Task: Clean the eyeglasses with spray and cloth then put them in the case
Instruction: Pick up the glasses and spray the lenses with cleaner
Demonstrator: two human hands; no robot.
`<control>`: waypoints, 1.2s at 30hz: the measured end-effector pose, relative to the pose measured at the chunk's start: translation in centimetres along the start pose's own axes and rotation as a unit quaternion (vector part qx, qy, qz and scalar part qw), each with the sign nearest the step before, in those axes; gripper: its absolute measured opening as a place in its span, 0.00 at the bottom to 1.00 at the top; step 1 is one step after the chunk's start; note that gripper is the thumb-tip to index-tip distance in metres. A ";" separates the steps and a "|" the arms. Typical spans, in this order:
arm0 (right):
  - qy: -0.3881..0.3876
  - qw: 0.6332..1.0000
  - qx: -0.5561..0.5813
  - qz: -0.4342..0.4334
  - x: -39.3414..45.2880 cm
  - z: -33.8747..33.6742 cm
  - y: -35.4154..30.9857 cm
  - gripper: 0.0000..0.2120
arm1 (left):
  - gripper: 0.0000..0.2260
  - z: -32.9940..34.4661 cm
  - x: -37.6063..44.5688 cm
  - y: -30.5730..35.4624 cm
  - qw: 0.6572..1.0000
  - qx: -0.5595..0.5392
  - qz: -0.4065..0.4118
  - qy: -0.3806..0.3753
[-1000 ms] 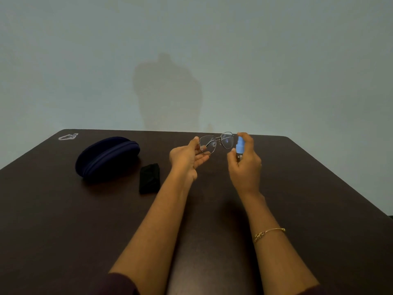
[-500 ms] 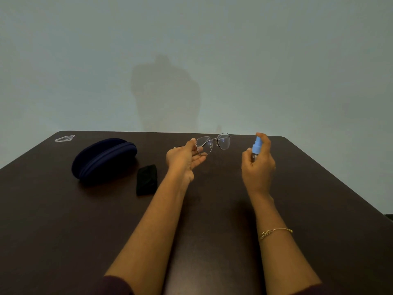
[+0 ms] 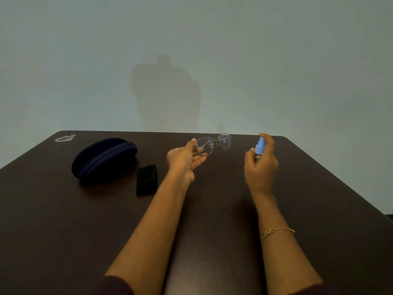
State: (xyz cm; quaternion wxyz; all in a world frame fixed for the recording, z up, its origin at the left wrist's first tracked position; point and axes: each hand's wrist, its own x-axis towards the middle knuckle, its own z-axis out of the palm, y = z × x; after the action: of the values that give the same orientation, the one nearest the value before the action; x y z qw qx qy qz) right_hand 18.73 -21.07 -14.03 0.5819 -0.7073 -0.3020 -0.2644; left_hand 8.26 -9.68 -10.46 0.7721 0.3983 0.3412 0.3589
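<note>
My left hand holds thin metal-framed eyeglasses by their left side, lenses lifted above the table. To their right, my right hand grips a small spray bottle with a light-blue top, index finger resting on the nozzle. A gap separates the bottle from the glasses. A navy zip case lies shut at the left of the table. A folded black cloth lies just right of the case.
The dark brown table ends at a far edge against a plain pale wall. A small clear plastic piece lies at the far-left corner. The table's right edge slants down toward the lower right.
My right hand with the spray bottle has moved right, away from the glasses, opening a gap. My left hand keeps the glasses almost in place.
</note>
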 end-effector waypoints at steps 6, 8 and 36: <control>-0.069 0.997 0.011 -0.031 -1.0 1.3 -1.5 0.16 | 0.13 0.0 0.0 -0.1 1.000 0.000 0.001 0.006; -0.081 0.996 0.014 -0.036 -1.2 1.6 -1.8 0.16 | 0.13 0.0 -0.1 -0.2 1.000 -0.001 0.001 0.006; -0.075 0.984 -0.142 0.073 0.0 0.9 2.0 0.42 | 0.09 -2.4 1.5 0.5 0.993 0.097 0.045 0.054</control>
State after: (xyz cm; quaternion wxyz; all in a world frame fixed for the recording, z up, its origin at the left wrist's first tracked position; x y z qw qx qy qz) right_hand 20.22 -20.48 -15.57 0.4692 -0.8206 -0.2519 -0.2074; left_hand 6.91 -7.38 -11.50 0.6931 0.4669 0.3970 0.3796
